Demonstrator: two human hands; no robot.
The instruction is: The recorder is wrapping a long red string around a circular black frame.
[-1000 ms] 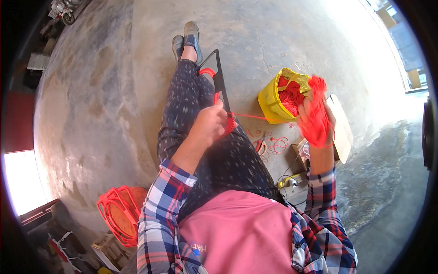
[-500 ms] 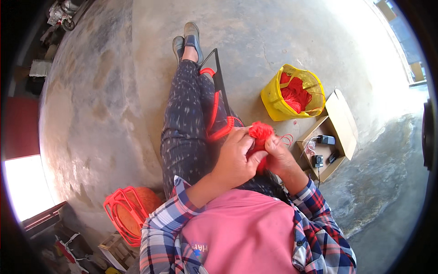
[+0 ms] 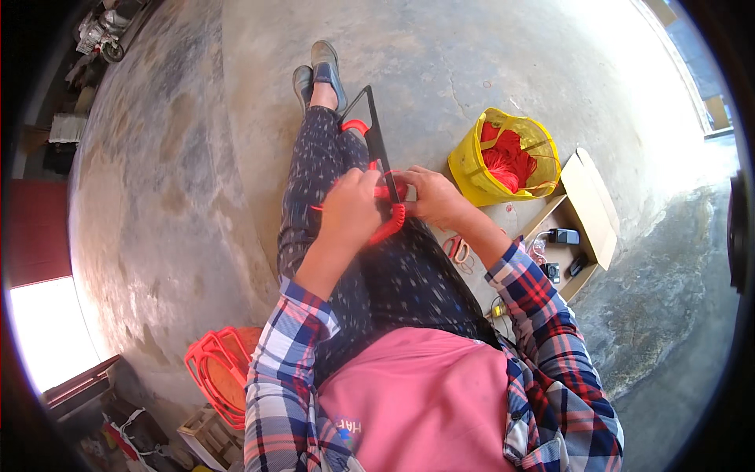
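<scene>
A black metal frame (image 3: 376, 138) lies over my thighs, parts of it wrapped in red cord (image 3: 387, 230). Both hands are at the frame's dark bar. My left hand (image 3: 351, 206) is closed on the bar's left side, with a red cord end sticking out beside it. On the other side my right hand (image 3: 436, 198) grips a small red cord bundle, its fingers bent toward the bar. The fingertips of both hands are partly hidden and slightly blurred, and most of the bundle is covered.
To the right stands a yellow bag (image 3: 472, 169) holding red cord skeins (image 3: 507, 161). An open cardboard box (image 3: 578, 279) with small black devices lies closer. Scissors (image 3: 458, 250) rest on the floor by my right forearm. A red plastic stool (image 3: 216, 370) is at lower left.
Both hands have moved forward and left, from holding the red bundle over my lap to the frame's bar. The scissors have come into sight.
</scene>
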